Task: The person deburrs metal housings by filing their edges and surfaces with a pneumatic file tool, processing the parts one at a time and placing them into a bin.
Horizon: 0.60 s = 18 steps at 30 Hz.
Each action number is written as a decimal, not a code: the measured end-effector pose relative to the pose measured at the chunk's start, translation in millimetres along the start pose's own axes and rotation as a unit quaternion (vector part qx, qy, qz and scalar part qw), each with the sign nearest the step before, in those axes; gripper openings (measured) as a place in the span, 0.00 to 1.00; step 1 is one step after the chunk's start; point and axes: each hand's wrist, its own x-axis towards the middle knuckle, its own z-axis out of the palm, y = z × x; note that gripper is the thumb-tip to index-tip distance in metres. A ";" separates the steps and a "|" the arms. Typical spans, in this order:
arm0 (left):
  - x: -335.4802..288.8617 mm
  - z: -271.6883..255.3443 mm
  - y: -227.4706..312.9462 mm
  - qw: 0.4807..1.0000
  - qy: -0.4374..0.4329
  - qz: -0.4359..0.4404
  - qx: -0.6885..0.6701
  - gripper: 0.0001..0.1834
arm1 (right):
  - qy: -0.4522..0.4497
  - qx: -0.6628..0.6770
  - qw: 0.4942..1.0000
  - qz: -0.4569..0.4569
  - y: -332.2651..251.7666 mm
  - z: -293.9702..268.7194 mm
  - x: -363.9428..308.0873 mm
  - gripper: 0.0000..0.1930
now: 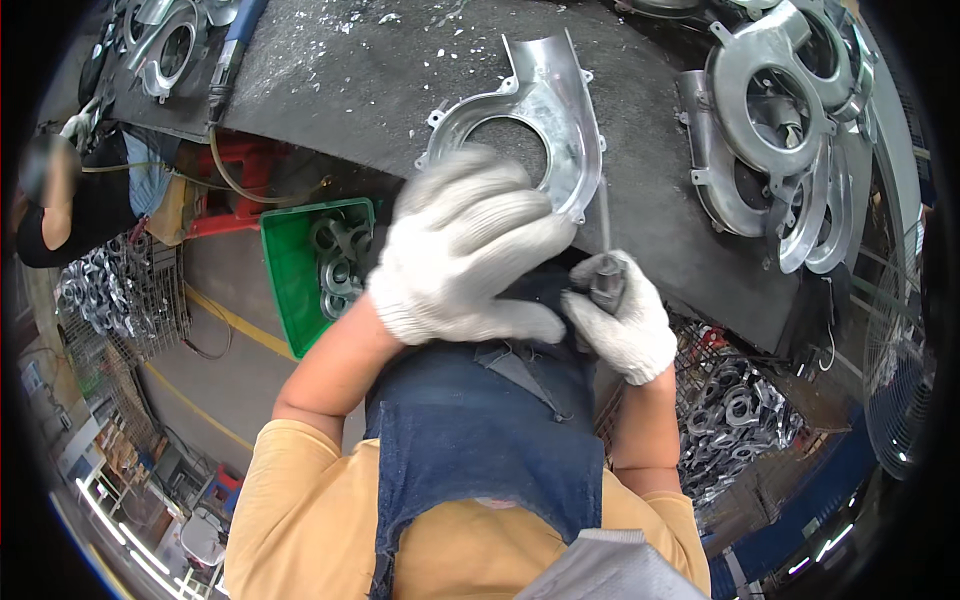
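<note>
A silver cast-metal blower housing (575,125), shaped like a scroll with a round opening, lies on the dark workbench (380,90) in front of me. My left hand (475,240), in a white knitted glove, is over the housing's near left edge. Its thumb stands apart from the fingers, and motion blurs it a little; contact with the housing cannot be made out. Beside the near right edge, my gloved right hand (630,320) is closed around a hand tool with a slim metal shaft (605,215). The grey grip shows between the fingers, and the shaft points away from me.
More metal housings (770,130) are stacked at the bench's right side. At the far left lie other housings (175,60) and a blue-handled tool with a hose (232,60). A green bin (285,280) and wire baskets (740,420) hold metal parts. Another person (85,200) works at left.
</note>
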 end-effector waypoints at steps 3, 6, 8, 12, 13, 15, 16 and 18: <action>-28.7 -33.5 -25.2 0.980 -0.087 -0.024 0.177 0.35 | 0.023 0.090 0.994 0.066 -7.1 -5.3 -6.5 0.17; -39.8 -29.9 -82.6 0.979 -0.057 0.057 0.187 0.24 | 0.013 0.062 0.994 0.091 4.9 -3.5 -6.7 0.16; -32.1 -30.6 -88.0 0.975 -0.072 0.112 0.180 0.16 | 0.014 -0.022 0.999 -0.026 3.1 5.8 -10.0 0.16; -13.5 -49.8 -40.5 0.987 -0.077 0.093 0.104 0.15 | 0.054 -0.132 0.972 -0.188 -35.5 24.6 -21.6 0.14; -11.5 -54.7 -30.4 0.992 -0.063 0.084 0.062 0.17 | 0.087 -0.134 0.959 -0.235 -40.5 33.1 -20.0 0.13; -1.7 -60.2 -19.5 0.996 -0.055 0.075 -0.004 0.25 | 0.085 -0.195 0.938 -0.274 -46.1 33.9 -10.9 0.13; 0.1 -63.6 -20.3 0.996 -0.052 0.074 -0.001 0.25 | 0.083 -0.253 0.913 -0.310 -48.8 35.2 -7.7 0.13; 2.3 -68.8 -23.7 0.994 -0.069 0.070 -0.036 0.27 | 0.085 -0.235 0.918 -0.308 -56.0 36.3 -8.0 0.14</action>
